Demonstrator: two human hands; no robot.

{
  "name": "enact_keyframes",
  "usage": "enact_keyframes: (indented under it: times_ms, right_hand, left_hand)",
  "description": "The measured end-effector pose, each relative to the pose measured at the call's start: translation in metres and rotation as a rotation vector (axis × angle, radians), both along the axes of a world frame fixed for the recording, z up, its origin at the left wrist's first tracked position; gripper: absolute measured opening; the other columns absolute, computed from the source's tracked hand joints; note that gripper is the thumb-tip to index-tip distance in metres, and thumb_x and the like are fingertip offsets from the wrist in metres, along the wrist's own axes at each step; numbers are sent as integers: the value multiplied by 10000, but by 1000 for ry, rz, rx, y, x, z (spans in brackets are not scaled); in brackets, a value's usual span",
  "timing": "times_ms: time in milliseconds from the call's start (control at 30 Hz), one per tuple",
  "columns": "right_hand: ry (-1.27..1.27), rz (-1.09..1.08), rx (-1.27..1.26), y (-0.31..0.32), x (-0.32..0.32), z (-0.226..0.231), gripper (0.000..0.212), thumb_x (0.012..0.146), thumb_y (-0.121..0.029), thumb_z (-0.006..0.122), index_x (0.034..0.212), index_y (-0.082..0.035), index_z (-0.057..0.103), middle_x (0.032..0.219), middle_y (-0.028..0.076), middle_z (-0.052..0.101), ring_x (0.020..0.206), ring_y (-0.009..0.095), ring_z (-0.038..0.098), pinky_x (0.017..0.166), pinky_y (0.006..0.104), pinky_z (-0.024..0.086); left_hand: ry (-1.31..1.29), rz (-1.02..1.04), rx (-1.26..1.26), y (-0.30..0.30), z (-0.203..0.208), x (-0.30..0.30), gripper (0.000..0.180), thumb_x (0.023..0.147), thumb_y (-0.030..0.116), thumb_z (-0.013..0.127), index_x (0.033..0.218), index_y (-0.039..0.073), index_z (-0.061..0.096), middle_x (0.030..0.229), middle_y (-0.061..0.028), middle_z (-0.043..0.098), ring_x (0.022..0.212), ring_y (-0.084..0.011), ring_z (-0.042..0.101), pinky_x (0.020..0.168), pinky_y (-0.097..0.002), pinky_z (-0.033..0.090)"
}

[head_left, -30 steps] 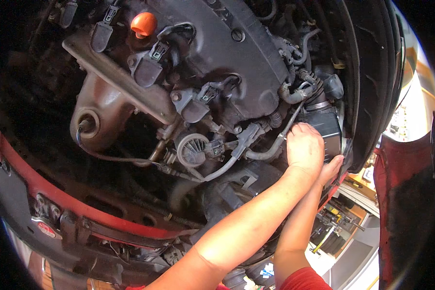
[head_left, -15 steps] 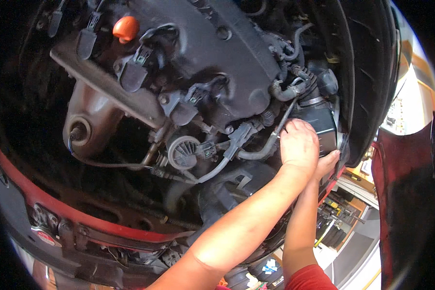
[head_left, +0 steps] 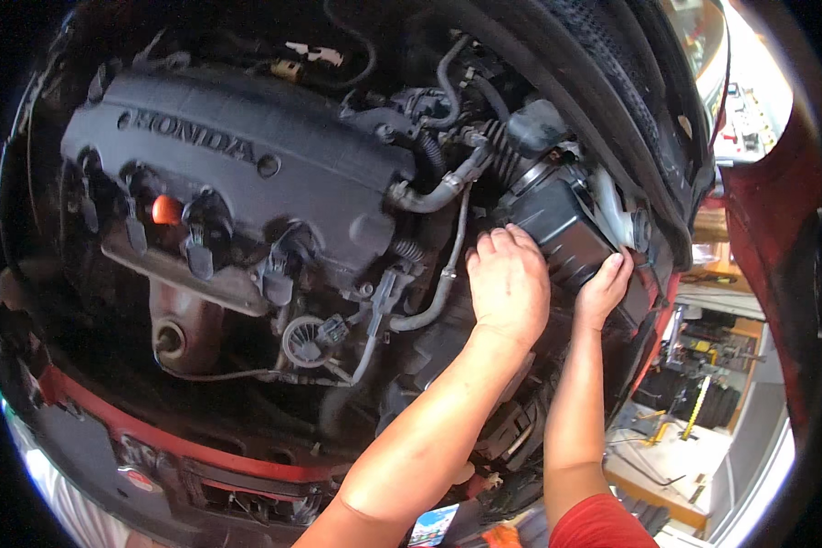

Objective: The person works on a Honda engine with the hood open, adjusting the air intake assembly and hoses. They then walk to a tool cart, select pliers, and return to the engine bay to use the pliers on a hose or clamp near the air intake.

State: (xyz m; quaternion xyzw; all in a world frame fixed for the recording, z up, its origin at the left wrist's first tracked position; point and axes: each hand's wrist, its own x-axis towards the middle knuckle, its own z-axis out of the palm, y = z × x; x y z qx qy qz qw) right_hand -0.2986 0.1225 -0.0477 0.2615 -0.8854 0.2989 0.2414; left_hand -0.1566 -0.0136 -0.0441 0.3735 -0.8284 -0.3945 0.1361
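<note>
A black plastic air filter box (head_left: pixel 566 224) sits at the right side of the engine bay, its ribbed intake hose (head_left: pixel 511 151) clamped to its far end. My left hand (head_left: pixel 510 279) curls its fingers over the box's left edge. Round the near right corner, my right hand (head_left: pixel 605 285) grips the same box, thumb and fingers against the side. The undersides of both hands' grip are hidden. A metal-coloured tube and rubber hose (head_left: pixel 443 292) run just left of my left hand.
The dark engine cover (head_left: pixel 237 173) fills the middle left, with an orange dipstick handle (head_left: pixel 166 210) in front. A red front crossmember (head_left: pixel 201 447) runs along the near side. At right stand a red fender (head_left: pixel 776 265) and, beyond it, a bench (head_left: pixel 676 475) with tools.
The view has shifted, showing more of the engine cover. My hands are farther apart on the air filter box, and more of its near face shows between them.
</note>
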Motion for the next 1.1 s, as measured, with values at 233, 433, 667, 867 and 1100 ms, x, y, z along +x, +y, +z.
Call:
enact_keyframes:
  times_ms: [233, 433, 667, 867, 1100]
  right_hand:
    - [-20, 22, -44, -7, 14, 2, 434, 1005, -328, 477, 1241, 36, 508, 1075, 249, 630, 980, 378, 620, 876, 421, 471]
    - [-70, -9, -60, -10, 19, 7, 442, 981, -337, 515, 1240, 21, 510, 1048, 262, 648, 962, 415, 638, 855, 444, 483]
    - [-47, -15, -69, -10, 18, 4, 445, 969, -344, 536, 1236, 12, 510, 1032, 274, 645, 946, 432, 635, 834, 455, 489]
    - [-65, -17, -89, -11, 19, 3, 441, 956, -340, 558, 1227, 5, 512, 1020, 268, 646, 929, 440, 637, 815, 462, 496]
    - [-76, -28, -98, -10, 19, 3, 449, 931, -318, 602, 1230, 4, 513, 1058, 253, 635, 953, 442, 626, 834, 457, 493]
  left_hand:
    - [6, -30, -53, 0, 4, 2, 518, 819, 247, 706, 1177, -85, 530, 1079, -193, 601, 1038, -351, 577, 864, -432, 485]
    - [35, -64, -9, -1, 6, 5, 565, 821, 220, 707, 1235, -106, 502, 1123, -217, 589, 1118, -376, 541, 914, -448, 458]
    - [53, -79, -57, -1, -1, 3, 571, 808, 218, 720, 1227, -103, 500, 1117, -213, 590, 1111, -377, 545, 907, -448, 465]
    - [85, -69, -41, -2, 0, 5, 508, 833, 182, 700, 1202, -122, 527, 1109, -256, 603, 1078, -391, 568, 946, -438, 461]
    - [22, -114, -58, -5, 2, 5, 565, 818, 210, 725, 1240, -101, 516, 1166, -229, 591, 1130, -370, 549, 953, -425, 462]
